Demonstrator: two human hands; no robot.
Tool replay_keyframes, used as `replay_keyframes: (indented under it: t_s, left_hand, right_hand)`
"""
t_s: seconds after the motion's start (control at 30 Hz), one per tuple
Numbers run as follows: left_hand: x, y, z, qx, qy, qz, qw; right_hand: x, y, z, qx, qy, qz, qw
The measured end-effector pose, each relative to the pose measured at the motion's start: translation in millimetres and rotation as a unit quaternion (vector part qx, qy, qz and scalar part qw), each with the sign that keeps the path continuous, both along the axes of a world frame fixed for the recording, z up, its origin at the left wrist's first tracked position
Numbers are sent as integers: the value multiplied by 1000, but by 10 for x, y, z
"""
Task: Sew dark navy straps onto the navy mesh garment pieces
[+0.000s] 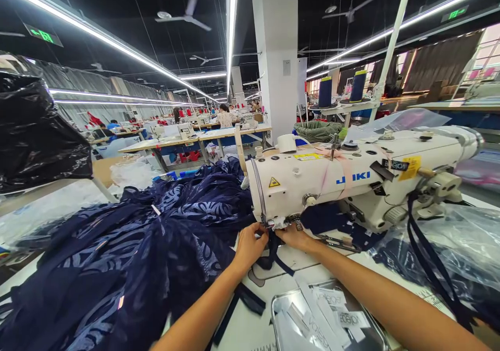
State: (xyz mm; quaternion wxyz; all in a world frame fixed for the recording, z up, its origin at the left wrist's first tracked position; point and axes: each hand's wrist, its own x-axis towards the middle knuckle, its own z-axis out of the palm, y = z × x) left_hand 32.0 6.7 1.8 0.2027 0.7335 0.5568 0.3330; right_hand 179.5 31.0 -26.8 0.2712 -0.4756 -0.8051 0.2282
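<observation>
A: Quick, where did we have the navy strip point(273, 249) against the hands?

B: Between them, under the front end of the white sewing machine point(308, 179). The left hand point(250, 244) was just to its left, thumb and fingers pinched together on its edge. The right hand point(296, 236) was on the other side, fingertips reaching in under the machine. Partly hidden, so we couldn't tell whether it gripped anything.

A: Surface and room?

B: We logged a white table point(246, 333) in a big workroom: ceiling fans point(190, 17), tube lights point(232, 23), a pale pillar point(276, 54) behind the machine, rear tables point(216, 134) with more machines, and a person point(224, 116) in a patterned top at the back.

A: Other stuff, anything blocking?

B: A heap of patterned navy fabric point(136, 267) filled the left side; we couldn't tell whether the strip joined it. Near us, a metal tray point(274, 320) held white labels point(324, 322), with the right forearm passing close by it. We noted a metal tool point(339, 243) beyond that forearm, clear plastic point(469, 231) and a dark strap point(433, 260) at right, two thread cones point(325, 93) behind, black plastic point(39, 137) upper left. The machine's body blocked our view of the tabletop behind it.
</observation>
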Motion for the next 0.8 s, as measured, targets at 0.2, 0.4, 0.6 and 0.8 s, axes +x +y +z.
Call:
replay_keyframes:
  t_s: [0.2,0.4,0.6,0.8]
  left_hand:
    - [15,-27,6,10,-19,-2,1000]
    - [39,-49,21,13,-29,14,999]
    - [47,-38,23,10,-28,21,999]
    - [43,-28,10,9,-36,18,999]
  right_hand:
    - [-21,-91,126,-37,42,-20,998]
    - [-36,-138,226,-48,79,-22,995]
    - [-33,-114,197,-55,106,-19,993]
    - [-39,-38,96,-59,126,-37,990]
